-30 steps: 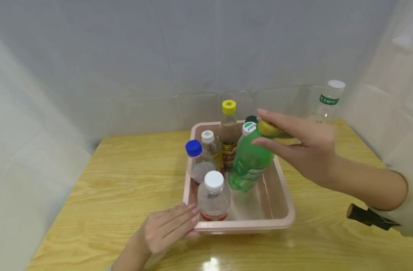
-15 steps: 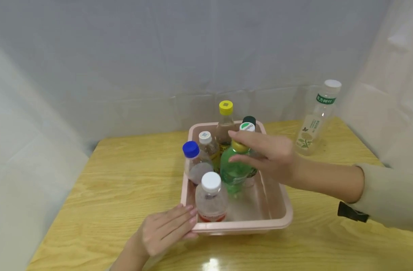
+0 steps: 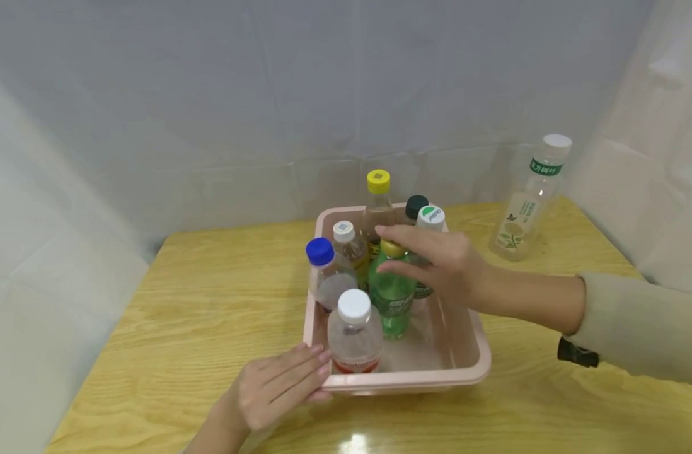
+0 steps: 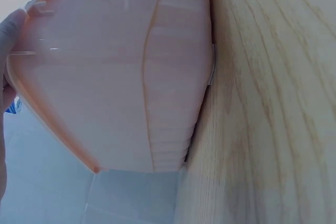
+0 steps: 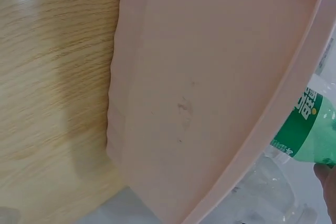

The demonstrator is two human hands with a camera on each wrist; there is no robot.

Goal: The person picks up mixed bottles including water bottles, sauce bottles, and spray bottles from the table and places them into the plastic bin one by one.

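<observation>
My right hand (image 3: 445, 261) pinches the neck of a green plastic bottle (image 3: 392, 299) just under its gold cap. The bottle stands nearly upright inside a pink plastic basin (image 3: 414, 378), among other bottles. In the right wrist view, the green bottle (image 5: 315, 135) shows beyond the basin's rim, with one fingertip beside it. My left hand (image 3: 280, 381) holds the basin's front left corner, fingers over the rim and thumb below. Right by those fingers is a clear bottle (image 3: 354, 340) with a white cap.
Also in the basin are bottles with a blue cap (image 3: 321, 251), a yellow cap (image 3: 378, 181), a small white cap (image 3: 343, 231), a dark cap (image 3: 416, 206) and a white-green cap (image 3: 431, 217). A tall clear bottle (image 3: 527, 211) stands at the table's back right.
My right hand has brought the green bottle left and down into the basin, and its tilt has straightened. The white-green capped bottle has shifted right. My left hand keeps its place.
</observation>
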